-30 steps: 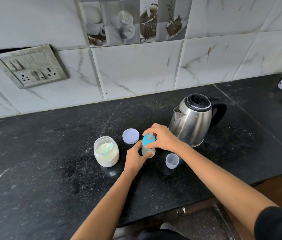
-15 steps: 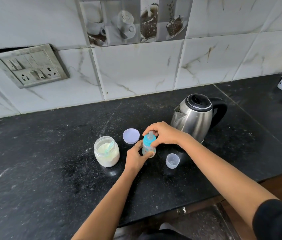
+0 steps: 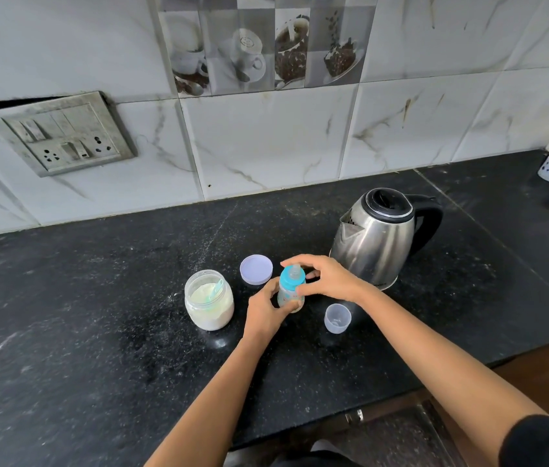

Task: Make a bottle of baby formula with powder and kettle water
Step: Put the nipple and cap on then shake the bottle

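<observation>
Two hands on one small bottle [image 3: 290,292] right now, so that's where I'm watching. Left hand [image 3: 264,309] is wrapped round the lower body of it, holding it upright on the black counter [image 3: 98,332], just in front of the kettle [image 3: 376,235] and between the powder jar [image 3: 209,299] and the little clear cap [image 3: 337,317]. Right hand [image 3: 328,278] is curled over the blue collar [image 3: 291,276] w/ thumb and fingers pinching its sides; teat pokes up between them. I read that as screwing the top on or off, can't tell which way it's turning, and can't make out how much liquid is inside.

Risks as I see them:
- Collar goes on cross-threaded or not fully tight; then it leaks when shaken. Cause would be twisting w/ the bottle tipped off vertical.
- Bottle is small and light, grip is low; a hard twist could skid the base or tip it, spilling formula.
- Powder jar sits open, scoop [image 3: 214,289] inside, its lid [image 3: 256,270] lying apart behind the bottle. Left forearm is close to it; a careless elbow knocks it over or drops stuff in.
- Kettle is just behind the right hand; if it's hot, knuckles brushing the steel = burn, prob a flinch too.
- Loose cap near the right wrist could get swept off the edge
</observation>
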{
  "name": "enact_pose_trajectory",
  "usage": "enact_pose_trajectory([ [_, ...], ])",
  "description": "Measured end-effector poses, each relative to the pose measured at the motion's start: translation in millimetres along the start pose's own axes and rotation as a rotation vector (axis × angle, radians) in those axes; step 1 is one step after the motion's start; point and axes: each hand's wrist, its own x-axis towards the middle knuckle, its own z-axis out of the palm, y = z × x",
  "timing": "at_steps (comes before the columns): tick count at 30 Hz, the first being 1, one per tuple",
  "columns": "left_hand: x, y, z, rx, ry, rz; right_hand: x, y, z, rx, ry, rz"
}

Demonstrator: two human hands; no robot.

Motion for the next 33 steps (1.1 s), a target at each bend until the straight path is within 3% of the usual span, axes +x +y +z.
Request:
enact_pose_trajectory([
  [5, 0.3, -0.8, -0.4, -0.015, -0.007, -0.004, 5.1, -0.3, 8.8, -0.068, 0.191, 0.013],
  [12, 0.5, -1.4, -0.5, 0.001, -0.005, 0.007, 10.9, -9.4, -12.1, -0.128, -0.025, -0.051],
  [18, 0.2, -0.3, -1.1, 0.013, -0.009, 0.010, 16.1, -15.2, -18.1, -0.095, -0.096, -0.011],
  [23, -1.3, -0.1, -1.3, 0.005, -0.005, 0.012, 12.5, -9.7, -5.7, -0.115, -0.014, -0.019],
  [29, -2.9, 2.0, -1.6, -0.010, 0.005, 0.019, 6.8, -8.6, 12.4, -0.219, 0.229, 0.041],
  [33, -2.6, 2.9, -1.4, 0.001, -0.006, 0.021, -1.8, -2.3, 10.8, -0.284, 0.240, 0.102],
])
